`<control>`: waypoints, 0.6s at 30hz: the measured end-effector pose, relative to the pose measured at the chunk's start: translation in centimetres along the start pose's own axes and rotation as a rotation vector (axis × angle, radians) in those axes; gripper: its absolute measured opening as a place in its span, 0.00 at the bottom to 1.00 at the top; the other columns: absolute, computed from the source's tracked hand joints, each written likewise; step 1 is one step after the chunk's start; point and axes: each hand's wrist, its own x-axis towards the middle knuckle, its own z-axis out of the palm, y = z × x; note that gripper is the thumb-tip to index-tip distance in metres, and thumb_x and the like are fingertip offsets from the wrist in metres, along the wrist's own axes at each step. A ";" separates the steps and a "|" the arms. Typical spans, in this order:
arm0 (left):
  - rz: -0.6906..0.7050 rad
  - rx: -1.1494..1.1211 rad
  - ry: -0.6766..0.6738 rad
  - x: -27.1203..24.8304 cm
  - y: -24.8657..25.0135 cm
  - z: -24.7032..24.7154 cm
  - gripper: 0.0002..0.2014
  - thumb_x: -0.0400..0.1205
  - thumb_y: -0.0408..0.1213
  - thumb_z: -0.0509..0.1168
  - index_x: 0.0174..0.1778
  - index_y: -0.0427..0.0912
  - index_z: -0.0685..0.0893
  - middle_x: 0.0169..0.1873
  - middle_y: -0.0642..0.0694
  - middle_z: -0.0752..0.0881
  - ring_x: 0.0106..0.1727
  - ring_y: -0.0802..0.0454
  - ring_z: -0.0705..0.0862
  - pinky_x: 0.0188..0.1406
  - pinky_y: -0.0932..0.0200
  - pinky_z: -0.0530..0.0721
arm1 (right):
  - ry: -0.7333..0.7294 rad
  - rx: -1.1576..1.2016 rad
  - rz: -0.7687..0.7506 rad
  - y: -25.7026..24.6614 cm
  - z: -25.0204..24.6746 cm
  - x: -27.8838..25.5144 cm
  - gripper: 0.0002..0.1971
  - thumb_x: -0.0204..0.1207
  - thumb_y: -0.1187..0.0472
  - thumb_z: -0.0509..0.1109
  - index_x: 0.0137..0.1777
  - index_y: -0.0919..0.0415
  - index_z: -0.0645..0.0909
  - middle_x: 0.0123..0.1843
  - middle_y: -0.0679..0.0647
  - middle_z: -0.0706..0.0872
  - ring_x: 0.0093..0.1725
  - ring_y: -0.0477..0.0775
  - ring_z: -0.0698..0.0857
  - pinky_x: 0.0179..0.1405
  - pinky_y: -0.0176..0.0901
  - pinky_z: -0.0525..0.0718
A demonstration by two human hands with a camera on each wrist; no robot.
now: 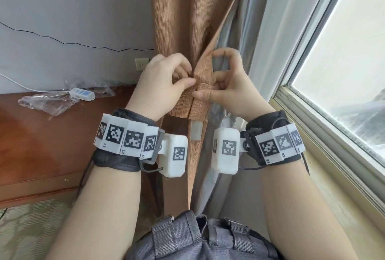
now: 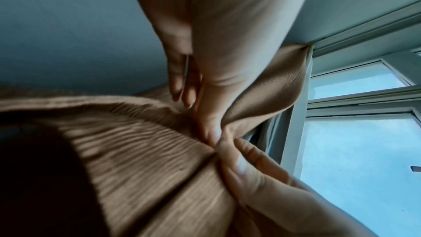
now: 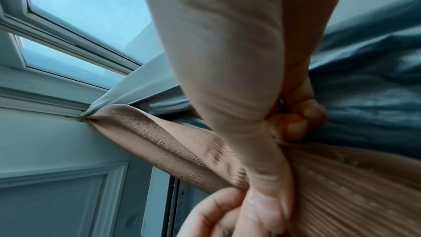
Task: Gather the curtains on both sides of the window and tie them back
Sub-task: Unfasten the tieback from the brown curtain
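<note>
A tan ribbed curtain (image 1: 187,20) hangs gathered beside the window, with its grey lining (image 1: 235,36) behind it. A matching tan tieback band (image 1: 205,68) wraps round the bundle, and its two ends (image 1: 187,105) hang down side by side. My left hand (image 1: 183,78) pinches the left end between thumb and fingers. My right hand (image 1: 218,84) pinches the right end, with its index finger curled. In the left wrist view, the left hand (image 2: 212,129) and band (image 2: 268,93) show. In the right wrist view, the right hand (image 3: 262,150) grips the band (image 3: 159,141), which runs taut to the window frame.
The window (image 1: 343,61) and its sill (image 1: 312,126) run along the right. A wooden desk (image 1: 41,145) at the left carries crumpled plastic wrap (image 1: 48,103) and a white corded switch (image 1: 82,94). A wall socket (image 1: 141,64) sits behind my left hand.
</note>
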 end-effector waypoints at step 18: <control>-0.294 -0.320 0.198 -0.7 0.6 4.0 0.23 0.82 0.54 0.60 0.30 0.46 0.59 0.26 0.50 0.65 0.27 0.57 0.65 0.29 0.68 0.68 | 0.295 0.084 -0.116 -1.5 -1.4 -1.0 0.07 0.74 0.69 0.72 0.48 0.67 0.77 0.32 0.61 0.87 0.26 0.60 0.84 0.27 0.47 0.83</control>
